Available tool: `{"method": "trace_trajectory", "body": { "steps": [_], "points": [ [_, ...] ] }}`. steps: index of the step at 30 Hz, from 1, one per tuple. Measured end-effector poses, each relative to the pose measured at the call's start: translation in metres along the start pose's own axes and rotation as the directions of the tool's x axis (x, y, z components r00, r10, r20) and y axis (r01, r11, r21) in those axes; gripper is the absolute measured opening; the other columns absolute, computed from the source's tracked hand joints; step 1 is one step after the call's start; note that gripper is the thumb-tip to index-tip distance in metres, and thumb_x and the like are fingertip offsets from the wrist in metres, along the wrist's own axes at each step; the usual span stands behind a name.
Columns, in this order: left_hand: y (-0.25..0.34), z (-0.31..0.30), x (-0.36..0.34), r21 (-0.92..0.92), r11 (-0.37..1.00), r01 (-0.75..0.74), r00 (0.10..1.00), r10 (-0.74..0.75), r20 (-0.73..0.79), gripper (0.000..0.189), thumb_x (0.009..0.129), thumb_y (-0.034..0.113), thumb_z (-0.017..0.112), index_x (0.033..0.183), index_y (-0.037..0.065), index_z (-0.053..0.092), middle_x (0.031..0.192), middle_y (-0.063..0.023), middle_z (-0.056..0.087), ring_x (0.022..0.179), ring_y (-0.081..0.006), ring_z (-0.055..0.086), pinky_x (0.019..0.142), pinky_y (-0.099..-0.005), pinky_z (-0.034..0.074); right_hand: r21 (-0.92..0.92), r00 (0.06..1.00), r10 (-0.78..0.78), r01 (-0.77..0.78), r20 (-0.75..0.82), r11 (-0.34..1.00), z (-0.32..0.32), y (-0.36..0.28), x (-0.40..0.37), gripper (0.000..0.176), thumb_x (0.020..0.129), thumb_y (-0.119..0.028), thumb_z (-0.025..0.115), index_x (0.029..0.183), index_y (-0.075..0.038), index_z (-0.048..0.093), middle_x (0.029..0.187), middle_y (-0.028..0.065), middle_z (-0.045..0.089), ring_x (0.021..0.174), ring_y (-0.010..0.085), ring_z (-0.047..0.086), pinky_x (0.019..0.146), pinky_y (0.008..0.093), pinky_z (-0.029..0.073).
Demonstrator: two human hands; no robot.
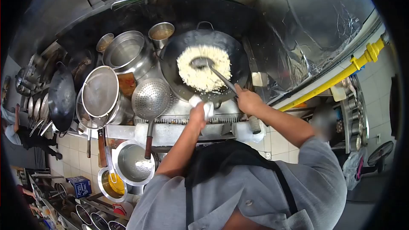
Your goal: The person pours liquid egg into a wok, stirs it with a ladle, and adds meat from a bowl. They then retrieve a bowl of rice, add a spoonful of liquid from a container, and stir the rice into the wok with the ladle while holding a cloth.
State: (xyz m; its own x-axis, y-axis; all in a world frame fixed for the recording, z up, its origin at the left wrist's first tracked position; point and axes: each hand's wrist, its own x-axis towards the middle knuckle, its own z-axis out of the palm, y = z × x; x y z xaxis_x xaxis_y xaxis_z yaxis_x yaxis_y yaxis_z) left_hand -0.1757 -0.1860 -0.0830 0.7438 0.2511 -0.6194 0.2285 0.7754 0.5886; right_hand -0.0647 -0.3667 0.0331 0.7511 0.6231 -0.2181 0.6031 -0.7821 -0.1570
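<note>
A large black wok (235,51) stands on the range with pale yellow-white fried rice (191,76) heaped in its middle. My right hand (249,101) is closed round the handle of a wok ladle (224,79); the bowl of the ladle lies in the rice. In my left hand (197,116) is a bunched white cloth (208,109), held at the near edge of the wok. To the left of the wok, a perforated strainer ladle (150,98) rests with its handle toward me.
A fine mesh sieve (100,90) and a steel pot (124,50) stand at the left. Behind them is a small pot of brown liquid (162,32). Below the range edge are a steel basin (135,164) and a bowl of yellow liquid (113,184). A yellow pipe (328,86) runs along the right.
</note>
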Motion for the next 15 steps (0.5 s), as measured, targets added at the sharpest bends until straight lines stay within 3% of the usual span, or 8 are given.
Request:
{"method": "trace_trajectory", "body": {
  "steps": [2, 3, 5, 7, 8, 9, 11, 15],
  "points": [
    [-0.019, -0.002, -0.056, 0.154, 0.985, 0.077, 0.986, -0.053, -0.158, 0.032, 0.090, 0.020, 0.048, 0.120, 0.008, 0.051, 0.097, -0.0124, 0.063, 0.092, -0.0236, 0.064, 0.075, -0.0408, 0.053, -0.026, 0.998, -0.009, 0.007, -0.069, 1.000, 0.003, 0.000, -0.005, 0.052, 0.082, -0.012, 0.050, 0.131, -0.001, 0.036, 0.096, 0.0269, 0.061, 0.089, 0.0407, 0.062, 0.079, 0.0481, 0.049],
    [-0.049, -0.022, -0.055, 0.055, 0.996, -0.073, 0.996, 0.075, -0.041, 0.036, 0.091, 0.019, 0.046, 0.125, 0.008, 0.049, 0.103, -0.0132, 0.063, 0.088, -0.0233, 0.065, 0.072, -0.0417, 0.055, 0.030, 0.995, -0.016, 0.019, -0.097, 0.999, -0.011, -0.004, -0.017, 0.053, 0.082, -0.014, 0.051, 0.131, -0.001, 0.036, 0.096, 0.0261, 0.062, 0.089, 0.0407, 0.062, 0.079, 0.0482, 0.049],
    [-0.004, 0.014, -0.099, -0.036, 0.991, -0.127, 0.992, 0.127, 0.020, 0.033, 0.091, 0.019, 0.048, 0.119, 0.001, 0.049, 0.107, -0.0117, 0.061, 0.090, -0.0230, 0.063, 0.078, -0.0383, 0.052, 0.088, 0.994, -0.004, 0.014, -0.112, 0.996, -0.033, -0.003, -0.035, 0.053, 0.082, -0.015, 0.053, 0.131, -0.002, 0.037, 0.095, 0.0254, 0.062, 0.088, 0.0407, 0.062, 0.080, 0.0482, 0.049],
    [0.002, -0.006, -0.042, -0.086, 0.982, 0.169, 0.985, -0.164, 0.060, 0.026, 0.092, 0.021, 0.047, 0.111, 0.004, 0.052, 0.100, -0.0093, 0.062, 0.083, -0.0229, 0.063, 0.072, -0.0403, 0.052, 0.115, 1.000, -0.006, 0.008, -0.020, 0.993, -0.042, 0.003, -0.056, 0.055, 0.083, -0.017, 0.055, 0.132, -0.003, 0.036, 0.093, 0.0253, 0.063, 0.088, 0.0407, 0.061, 0.081, 0.0489, 0.048],
    [0.009, -0.011, -0.001, -0.004, 0.996, 0.094, 0.986, -0.093, 0.136, 0.022, 0.092, 0.024, 0.047, 0.104, 0.007, 0.053, 0.092, -0.0077, 0.063, 0.077, -0.0231, 0.063, 0.066, -0.0424, 0.052, 0.106, 0.997, 0.015, -0.023, 0.077, 0.994, -0.052, 0.003, -0.064, 0.055, 0.083, -0.017, 0.055, 0.134, -0.005, 0.036, 0.093, 0.0248, 0.063, 0.088, 0.0409, 0.061, 0.080, 0.0502, 0.048],
    [0.025, 0.009, -0.013, 0.006, 0.998, 0.070, 0.997, -0.070, -0.019, 0.023, 0.092, 0.025, 0.047, 0.104, 0.006, 0.052, 0.088, -0.0082, 0.063, 0.075, -0.0236, 0.062, 0.060, -0.0437, 0.051, 0.105, 0.996, 0.016, -0.025, 0.088, 0.994, -0.066, 0.001, -0.081, 0.055, 0.083, -0.017, 0.055, 0.134, -0.005, 0.036, 0.093, 0.0248, 0.063, 0.088, 0.0409, 0.061, 0.080, 0.0502, 0.048],
    [0.032, 0.014, -0.032, 0.148, 0.980, 0.132, 0.991, -0.126, -0.054, 0.023, 0.093, 0.026, 0.047, 0.105, 0.007, 0.052, 0.090, -0.0088, 0.063, 0.076, -0.0242, 0.062, 0.059, -0.0445, 0.050, -0.013, 0.976, -0.021, 0.025, 0.216, 1.000, -0.097, 0.001, -0.110, 0.053, 0.083, -0.017, 0.054, 0.133, -0.007, 0.038, 0.091, 0.0243, 0.063, 0.085, 0.0415, 0.062, 0.078, 0.0502, 0.049],
    [0.042, 0.034, -0.060, 0.066, 0.965, 0.255, 0.967, -0.255, -0.001, 0.019, 0.092, 0.028, 0.045, 0.094, 0.014, 0.058, 0.082, -0.0038, 0.064, 0.067, -0.0195, 0.060, 0.057, -0.0393, 0.048, -0.082, 0.981, -0.043, 0.060, 0.192, 0.995, -0.078, 0.009, -0.101, 0.057, 0.081, -0.014, 0.056, 0.134, -0.005, 0.036, 0.091, 0.0246, 0.063, 0.082, 0.0411, 0.063, 0.075, 0.0488, 0.050]
  ]
}}
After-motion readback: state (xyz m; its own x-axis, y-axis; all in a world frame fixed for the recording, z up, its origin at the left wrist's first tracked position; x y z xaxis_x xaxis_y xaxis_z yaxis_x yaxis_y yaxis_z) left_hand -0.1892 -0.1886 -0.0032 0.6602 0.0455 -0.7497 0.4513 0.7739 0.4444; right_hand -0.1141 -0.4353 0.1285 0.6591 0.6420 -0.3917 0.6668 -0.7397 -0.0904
